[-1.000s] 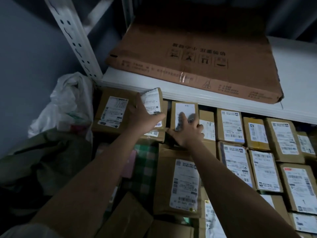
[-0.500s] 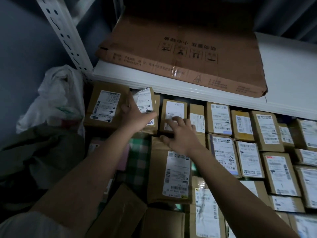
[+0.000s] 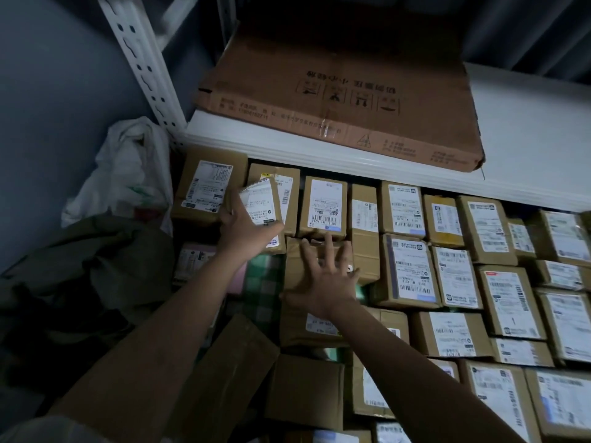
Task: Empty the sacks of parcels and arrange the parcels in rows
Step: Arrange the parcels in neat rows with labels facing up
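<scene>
Many brown cardboard parcels with white shipping labels (image 3: pixel 454 276) lie label-up in packed rows from the centre to the right, running back under the white shelf board (image 3: pixel 527 129), presumably so each label can be read at a glance. On that shelf rests a wide, flat brown cardboard carton (image 3: pixel 345 91), kept apart from the smaller stock. At the left, a slumped dark green sack (image 3: pixel 89 266) and a crumpled white plastic bag (image 3: pixel 128 174) sit against the wall, next to where unsorted boxes lie askew in the near foreground. The left hand (image 3: pixel 246 233) grips a small brown box with a white label (image 3: pixel 260 206), fingers curled round its left edge and thumb across the near face, tilting it at the far left of the back row, seemingly to seat it in line. The right hand (image 3: pixel 323 276) lies spread flat on a plain brown parcel (image 3: pixel 361 263) just beside, probably steadying it.
</scene>
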